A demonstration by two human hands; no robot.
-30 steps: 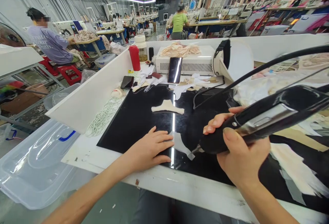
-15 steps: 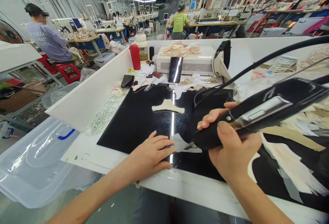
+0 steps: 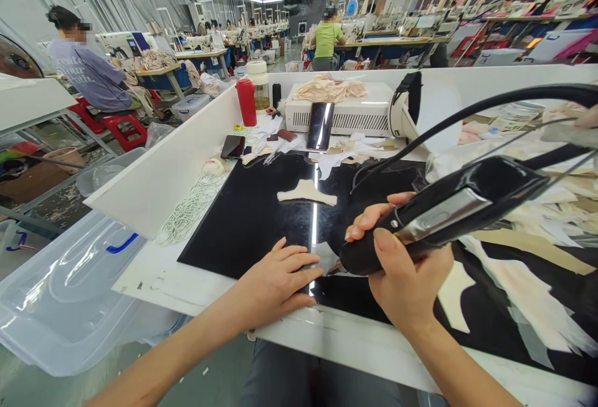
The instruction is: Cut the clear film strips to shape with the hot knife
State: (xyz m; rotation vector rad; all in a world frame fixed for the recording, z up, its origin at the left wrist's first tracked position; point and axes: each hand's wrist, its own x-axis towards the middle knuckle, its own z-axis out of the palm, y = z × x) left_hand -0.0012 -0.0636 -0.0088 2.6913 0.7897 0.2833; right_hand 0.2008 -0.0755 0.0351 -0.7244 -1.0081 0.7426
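My left hand [image 3: 280,279] lies flat near the front edge of the black board [image 3: 247,214], fingers spread. Its fingertips rest on a thin translucent grey piece [image 3: 323,256]. Wrapped round a thick black corded hand tool [image 3: 434,214] with a silver panel is my right hand [image 3: 406,270]. The tool points down to the left, and its small metal tip is at the translucent piece, just right of my left fingertips. I cannot tell whether the tip touches it. Farther back on the board sits a cream cut fabric piece [image 3: 307,192].
White elastic cord [image 3: 187,217] is heaped at the left. Behind the board stand a phone [image 3: 320,126], a red cup [image 3: 246,103] and a white vented box [image 3: 339,111]. Cream fabric pieces [image 3: 527,288] lie at the right. The tool's black cable [image 3: 467,120] arches over the table.
My right hand and the tool have moved left, bringing the tip nearer my left fingers. More of a cream piece at the right now shows. My left hand has hardly moved.
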